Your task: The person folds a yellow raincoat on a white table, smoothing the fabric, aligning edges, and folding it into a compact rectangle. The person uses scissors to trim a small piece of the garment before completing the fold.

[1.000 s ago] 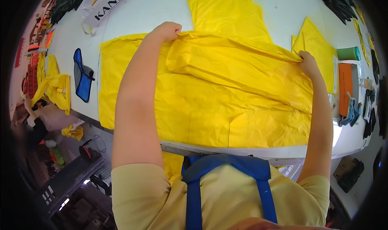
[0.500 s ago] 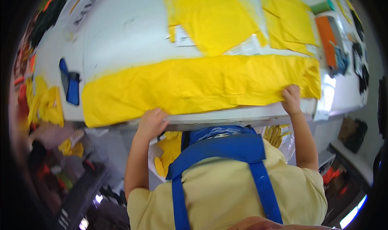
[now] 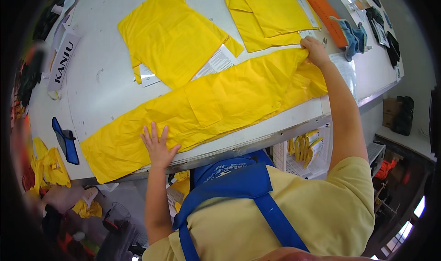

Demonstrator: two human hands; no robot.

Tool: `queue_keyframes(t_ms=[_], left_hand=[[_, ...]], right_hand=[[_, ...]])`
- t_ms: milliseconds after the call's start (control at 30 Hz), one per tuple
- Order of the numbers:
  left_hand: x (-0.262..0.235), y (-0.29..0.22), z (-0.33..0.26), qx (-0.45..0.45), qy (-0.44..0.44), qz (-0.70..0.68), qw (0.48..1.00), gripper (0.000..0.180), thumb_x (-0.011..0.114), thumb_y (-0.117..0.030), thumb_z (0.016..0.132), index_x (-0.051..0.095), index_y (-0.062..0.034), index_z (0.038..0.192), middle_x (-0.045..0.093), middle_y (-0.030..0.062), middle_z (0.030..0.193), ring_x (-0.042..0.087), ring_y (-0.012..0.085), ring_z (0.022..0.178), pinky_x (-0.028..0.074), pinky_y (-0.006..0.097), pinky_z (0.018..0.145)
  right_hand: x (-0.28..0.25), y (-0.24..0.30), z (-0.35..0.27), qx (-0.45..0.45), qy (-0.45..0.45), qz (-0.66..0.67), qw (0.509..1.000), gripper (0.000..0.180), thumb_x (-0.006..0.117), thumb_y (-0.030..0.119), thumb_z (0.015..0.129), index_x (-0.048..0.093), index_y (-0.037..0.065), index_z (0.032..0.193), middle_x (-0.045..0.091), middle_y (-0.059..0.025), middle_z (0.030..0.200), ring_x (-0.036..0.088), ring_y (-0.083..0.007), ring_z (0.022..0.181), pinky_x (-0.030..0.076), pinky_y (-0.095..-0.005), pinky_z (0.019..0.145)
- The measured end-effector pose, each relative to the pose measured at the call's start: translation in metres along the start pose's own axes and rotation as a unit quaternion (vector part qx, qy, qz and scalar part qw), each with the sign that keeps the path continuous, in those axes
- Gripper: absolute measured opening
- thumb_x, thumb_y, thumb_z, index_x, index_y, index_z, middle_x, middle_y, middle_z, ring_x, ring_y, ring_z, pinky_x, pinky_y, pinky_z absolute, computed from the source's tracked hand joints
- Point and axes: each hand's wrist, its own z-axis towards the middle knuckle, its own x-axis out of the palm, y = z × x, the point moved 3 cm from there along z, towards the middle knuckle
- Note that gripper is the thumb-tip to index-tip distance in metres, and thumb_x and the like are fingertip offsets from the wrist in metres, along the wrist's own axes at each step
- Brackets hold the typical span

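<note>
- A long folded yellow garment (image 3: pixel 216 107) lies across the near edge of the white table (image 3: pixel 103 63), running from about 8 o'clock up to 2 o'clock in the head view.
- The left hand (image 3: pixel 157 145) presses flat on the strip's lower left stretch, fingers spread and gripping nothing, palm down near the table's edge.
- The right hand (image 3: pixel 315 50) is clenched on the strip's far right end, pinching a bunch of the cloth at about 1 o'clock; how much fabric sits inside the fist cannot be told.
- Judged from this, the step in hand is smoothing and squaring the folded strip; the next move seems to call for keeping the left end pinned while the right end is handled, so the fold does not skew.
- A second yellow piece (image 3: pixel 172 36) lies at 11 o'clock, a folded stack (image 3: pixel 271 13) at 12, well apart from the hands.
- An orange tool (image 3: pixel 327 15) and a blue glove (image 3: pixel 356 33) lie just beyond the right hand.
</note>
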Motion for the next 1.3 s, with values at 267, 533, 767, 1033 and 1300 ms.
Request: queue_keyframes(t_ms=[267,533,767,1033,1300], left_hand=[[0.015,0.0,0.004,0.023,-0.031,-0.028,0.999,0.079,0.071,-0.051,0.068,0.042,-0.0215,0.136,0.019,0.0162,0.151,0.013,0.0455,0.137,0.012,0.062,0.107],[0.005,0.002,0.002,-0.007,-0.018,-0.068,0.998,0.072,0.062,-0.056,0.075,0.039,-0.031,0.138,0.02,0.0095,0.152,0.016,0.0376,0.139,0.009,0.057,0.111],[-0.004,0.151,-0.096,-0.239,0.076,0.111,0.962,0.059,0.048,-0.046,0.09,0.031,-0.0282,0.143,0.017,0.0095,0.154,0.015,0.032,0.141,0.011,0.053,0.112],[-0.06,0.309,-0.195,-0.683,-0.219,-0.075,0.693,0.07,0.071,-0.028,0.079,0.037,-0.0005,0.133,0.037,0.0279,0.132,0.043,0.0365,0.118,0.038,0.044,0.098],[-0.121,0.366,-0.207,-0.547,-0.237,-0.352,0.721,0.016,0.066,-0.012,0.083,0.061,0.001,0.091,0.061,0.0038,0.074,0.053,0.0105,0.06,0.042,0.024,0.052]], right_hand=[[0.011,0.01,-0.002,0.127,0.096,-0.274,0.949,0.054,0.059,0.008,0.079,0.046,0.019,0.13,0.04,-0.0103,0.141,0.035,-0.0331,0.131,0.027,-0.0584,0.103],[0.024,0.35,-0.068,-0.184,0.002,0.148,0.972,0.063,0.064,0.029,0.081,0.041,0.024,0.139,0.024,-0.0112,0.151,0.012,-0.0372,0.141,0.003,-0.0561,0.111],[0.078,0.389,-0.067,-0.166,0.0,0.022,0.986,0.052,0.053,0.039,0.087,0.044,0.027,0.137,0.024,-0.0048,0.152,0.011,-0.034,0.141,0.002,-0.0552,0.111],[0.086,0.389,-0.065,-0.172,-0.012,-0.022,0.985,0.054,0.051,0.038,0.088,0.042,0.022,0.139,0.023,-0.0065,0.152,0.01,-0.0341,0.142,0.003,-0.053,0.112],[0.09,0.392,-0.065,-0.18,-0.012,-0.035,0.983,0.054,0.05,0.037,0.089,0.041,0.02,0.139,0.022,-0.0074,0.153,0.01,-0.0332,0.142,0.004,-0.0522,0.112]])
